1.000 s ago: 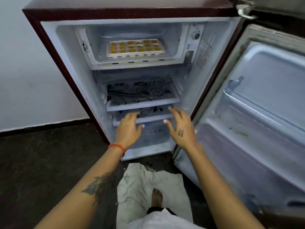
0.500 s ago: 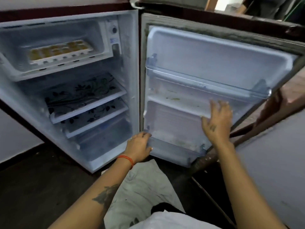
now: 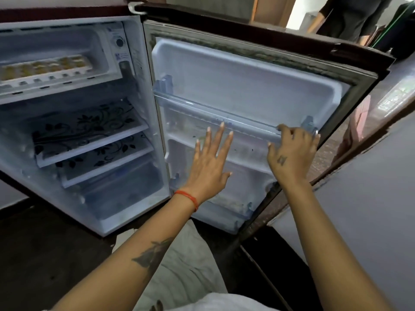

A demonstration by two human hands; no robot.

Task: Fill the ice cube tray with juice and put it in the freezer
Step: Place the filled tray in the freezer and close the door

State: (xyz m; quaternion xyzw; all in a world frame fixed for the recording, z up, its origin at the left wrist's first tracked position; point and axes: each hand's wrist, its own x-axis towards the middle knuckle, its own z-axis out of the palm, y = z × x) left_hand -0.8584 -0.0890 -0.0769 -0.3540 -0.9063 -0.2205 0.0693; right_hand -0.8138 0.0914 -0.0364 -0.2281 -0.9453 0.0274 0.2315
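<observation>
The white ice cube tray point(image 3: 45, 69), its cells filled with orange juice, lies inside the freezer compartment point(image 3: 105, 52) at the top left of the open fridge. The fridge door point(image 3: 247, 86) stands open to the right. My left hand point(image 3: 208, 164) is spread flat, fingers apart, in front of the door's inner side and holds nothing. My right hand point(image 3: 290, 153) has its fingers curled over the clear door rail point(image 3: 213, 108) near the door's outer edge.
Two patterned glass shelves point(image 3: 89, 133) and a clear drawer point(image 3: 125, 189) sit below the freezer. A pale cloth point(image 3: 186, 265) lies on the dark floor under me. A grey surface point(image 3: 370, 209) stands close on the right. A person in dark clothes point(image 3: 350, 16) stands behind the door.
My view has swung right toward the door. Both hands left the fridge's interior; the left rose to the door's inner side, and the right moved up onto the door rail.
</observation>
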